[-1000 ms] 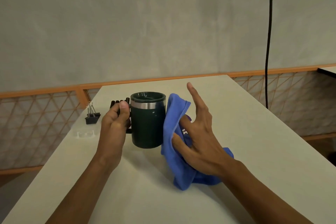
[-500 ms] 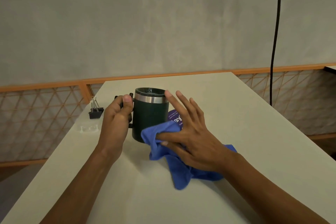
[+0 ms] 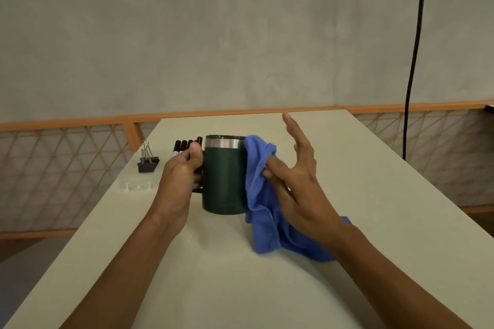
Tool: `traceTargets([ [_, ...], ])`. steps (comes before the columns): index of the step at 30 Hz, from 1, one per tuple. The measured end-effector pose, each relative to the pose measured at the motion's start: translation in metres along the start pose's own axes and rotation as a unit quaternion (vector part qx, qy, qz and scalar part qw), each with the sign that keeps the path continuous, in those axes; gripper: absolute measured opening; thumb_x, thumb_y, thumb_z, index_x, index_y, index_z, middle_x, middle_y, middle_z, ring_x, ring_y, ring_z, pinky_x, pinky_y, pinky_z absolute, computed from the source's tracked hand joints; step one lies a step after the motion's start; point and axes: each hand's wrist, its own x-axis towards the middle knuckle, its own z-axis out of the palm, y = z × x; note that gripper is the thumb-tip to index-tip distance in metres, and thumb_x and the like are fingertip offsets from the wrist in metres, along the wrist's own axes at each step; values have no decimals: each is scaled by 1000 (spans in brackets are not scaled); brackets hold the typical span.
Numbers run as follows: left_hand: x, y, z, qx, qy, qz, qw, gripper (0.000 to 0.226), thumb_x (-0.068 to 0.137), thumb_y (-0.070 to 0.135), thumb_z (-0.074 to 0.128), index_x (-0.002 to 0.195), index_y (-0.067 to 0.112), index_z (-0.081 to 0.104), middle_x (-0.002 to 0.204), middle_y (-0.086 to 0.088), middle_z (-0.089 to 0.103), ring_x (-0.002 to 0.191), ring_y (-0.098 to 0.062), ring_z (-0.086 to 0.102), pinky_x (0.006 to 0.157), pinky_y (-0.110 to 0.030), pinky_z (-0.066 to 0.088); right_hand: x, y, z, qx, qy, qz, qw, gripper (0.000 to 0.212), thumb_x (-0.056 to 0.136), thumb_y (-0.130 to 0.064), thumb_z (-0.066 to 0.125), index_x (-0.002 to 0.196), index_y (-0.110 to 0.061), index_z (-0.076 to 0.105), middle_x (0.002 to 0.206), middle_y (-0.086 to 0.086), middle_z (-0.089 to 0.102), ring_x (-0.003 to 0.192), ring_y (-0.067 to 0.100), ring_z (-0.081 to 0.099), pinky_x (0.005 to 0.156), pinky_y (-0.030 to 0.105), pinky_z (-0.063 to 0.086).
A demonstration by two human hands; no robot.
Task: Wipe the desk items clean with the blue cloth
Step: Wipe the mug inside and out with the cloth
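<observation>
The left hand (image 3: 181,176) curls round the handle of a dark green cylindrical mug (image 3: 224,184) with a brushed steel band under its rim, thumb on top. The mug stands upright on the smooth pale tabletop (image 3: 240,288). On the mug's far side the right hand (image 3: 296,181), fingers straight and spread, presses a soft blue cloth (image 3: 264,224) against the matte wall, the crumpled rest trailing under that wrist. Beyond the left hand's knuckles lie black binder clips (image 3: 147,161) and a row of dark markers (image 3: 184,145).

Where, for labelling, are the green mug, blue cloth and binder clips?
green mug (image 3: 224,184), head view, dark body below the steel band
blue cloth (image 3: 266,234), head view, fold draped beside the mug
binder clips (image 3: 147,166), head view, black clamp body
</observation>
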Motion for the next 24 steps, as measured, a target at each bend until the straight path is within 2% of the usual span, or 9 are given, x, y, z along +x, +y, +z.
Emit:
traceTargets([
  [2, -1, -2, 5, -7, -14, -11, 1000, 41, 116, 36, 38, 86, 19, 60, 52, 18, 56, 45, 2, 54, 45, -11, 41, 4, -4, 1, 28, -14, 15, 999, 63, 110, -24, 56, 151, -67, 35, 176, -21, -3, 161, 10, 7, 129, 52, 23],
  [5, 0, -4, 6, -13, -20, -29, 999, 39, 116, 37, 38, 92, 16, 62, 58, 17, 62, 47, 1, 56, 46, -12, 43, -4, 6, 2, -29, -69, -75, 994, 34, 107, -16, 59, 122, -44, 71, 178, 8, -1, 162, 33, 13, 120, 60, 28],
  [9, 2, -4, 3, -24, -3, -28, 999, 40, 115, 37, 40, 92, 17, 65, 57, 14, 64, 48, 1, 58, 46, -12, 43, -16, 9, 2, -69, -136, -136, 979, 36, 98, -6, 72, 118, -36, 75, 175, 27, 3, 163, 45, 3, 117, 67, 27],
  [14, 4, -8, -1, -65, 44, -38, 996, 54, 114, 40, 45, 138, -7, 54, 62, -13, 54, 47, -4, 48, 47, -14, 41, -23, 4, -8, -126, -193, -166, 959, 33, 98, -19, 77, 119, -45, 76, 176, 24, 3, 163, 46, -4, 119, 69, 26],
  [16, 6, -7, -6, -79, 55, -42, 994, 60, 113, 43, 47, 152, -2, 47, 61, -1, 42, 49, -5, 36, 46, -16, 37, -27, 0, -15, -97, -207, -148, 962, 29, 94, -18, 78, 107, -44, 80, 178, 14, 3, 164, 42, -7, 121, 68, 23],
  [18, 9, -8, -9, -79, 57, -45, 994, 59, 113, 44, 46, 149, -3, 50, 58, 11, 40, 49, -5, 36, 46, -16, 39, -28, -4, -24, 3, -177, -80, 981, 29, 86, -8, 79, 91, -36, 83, 178, 3, 12, 165, 35, -3, 124, 64, 20],
  [20, 8, -6, -9, -68, 51, -41, 995, 57, 113, 45, 46, 144, -3, 53, 58, 11, 40, 49, -4, 37, 47, -17, 40, -26, -4, -30, 109, -113, -11, 988, 20, 85, -4, 74, 85, -22, 81, 171, -2, 32, 162, 29, 19, 124, 57, 28],
  [22, 6, -5, -5, -63, 33, -44, 996, 47, 114, 43, 44, 130, 2, 61, 60, 12, 44, 48, -4, 40, 48, -16, 40, -22, -1, -29, 133, -53, 27, 989, 9, 91, -13, 80, 97, -18, 75, 161, -4, 44, 151, 24, 42, 117, 51, 42],
  [24, -3, 0, 2, -55, 4, -43, 998, 36, 115, 37, 42, 100, 12, 63, 55, 15, 52, 45, -2, 47, 46, -13, 39, -16, -2, -23, 103, -57, 43, 992, 59, 81, -32, 95, 130, -23, 62, 161, -7, 40, 150, 20, 43, 114, 43, 49],
])
